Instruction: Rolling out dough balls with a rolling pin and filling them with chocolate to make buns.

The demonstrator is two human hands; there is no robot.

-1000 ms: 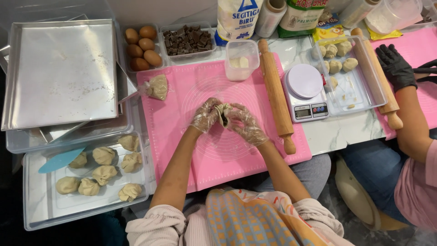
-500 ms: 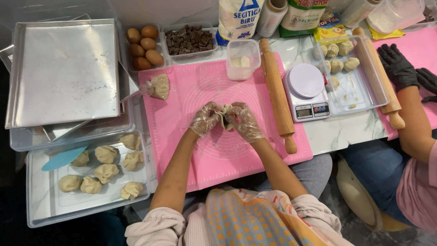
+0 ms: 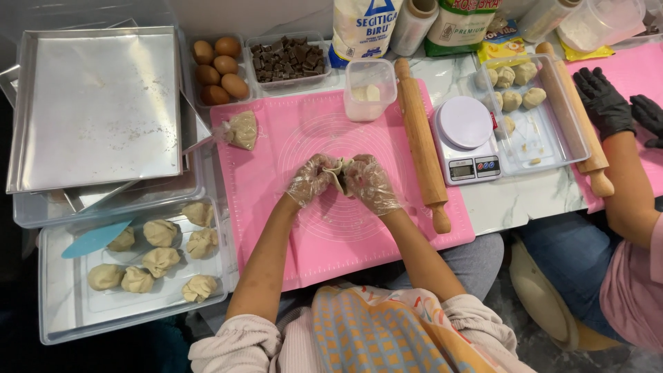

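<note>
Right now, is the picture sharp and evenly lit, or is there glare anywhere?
Head view: even overhead light, soft shadows; the left hand and right hand pinching dough look sharp. Dull sheen on the metal tray; edges bend slightly from the wide lens.

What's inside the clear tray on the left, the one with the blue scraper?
The clear tray holds seven shaped dough pieces and a blue scraper. One dough piece is partly hidden by the scraper, and the stacked metal trays hide its top edge.
</note>
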